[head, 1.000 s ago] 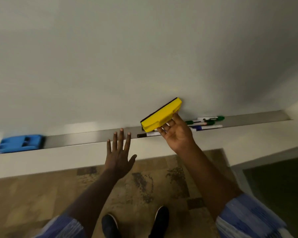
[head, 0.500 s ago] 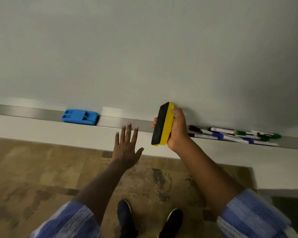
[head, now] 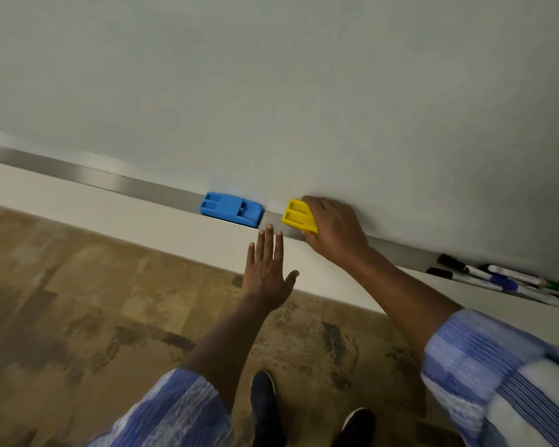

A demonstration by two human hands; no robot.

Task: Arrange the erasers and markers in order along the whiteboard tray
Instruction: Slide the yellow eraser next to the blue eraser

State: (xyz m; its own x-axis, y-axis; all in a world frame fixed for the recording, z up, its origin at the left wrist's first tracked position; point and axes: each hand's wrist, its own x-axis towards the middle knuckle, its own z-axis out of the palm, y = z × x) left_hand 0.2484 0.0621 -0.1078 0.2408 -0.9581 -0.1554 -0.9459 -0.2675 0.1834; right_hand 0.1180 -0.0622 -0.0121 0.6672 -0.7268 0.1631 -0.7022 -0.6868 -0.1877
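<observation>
A yellow eraser (head: 296,216) rests on the metal whiteboard tray (head: 110,181), handle side up, with my right hand (head: 334,230) closed over its right half. Just left of it, a small gap apart, a blue eraser (head: 229,209) lies on the same tray. My left hand (head: 268,271) hovers flat below the tray with fingers spread, its fingertips near the gap between the two erasers, holding nothing. A loose bunch of markers (head: 504,280) with black, blue and green caps lies on the tray at the far right.
The whiteboard (head: 271,91) fills the upper view. Below the tray runs a white wall strip (head: 78,204), then a brown patterned floor (head: 78,301). My two dark shoes (head: 265,404) stand near the bottom edge.
My right hand carried the yellow eraser leftward and set it down flat on the tray beside the blue eraser. The view shifted left, so the markers are now at the far right.
</observation>
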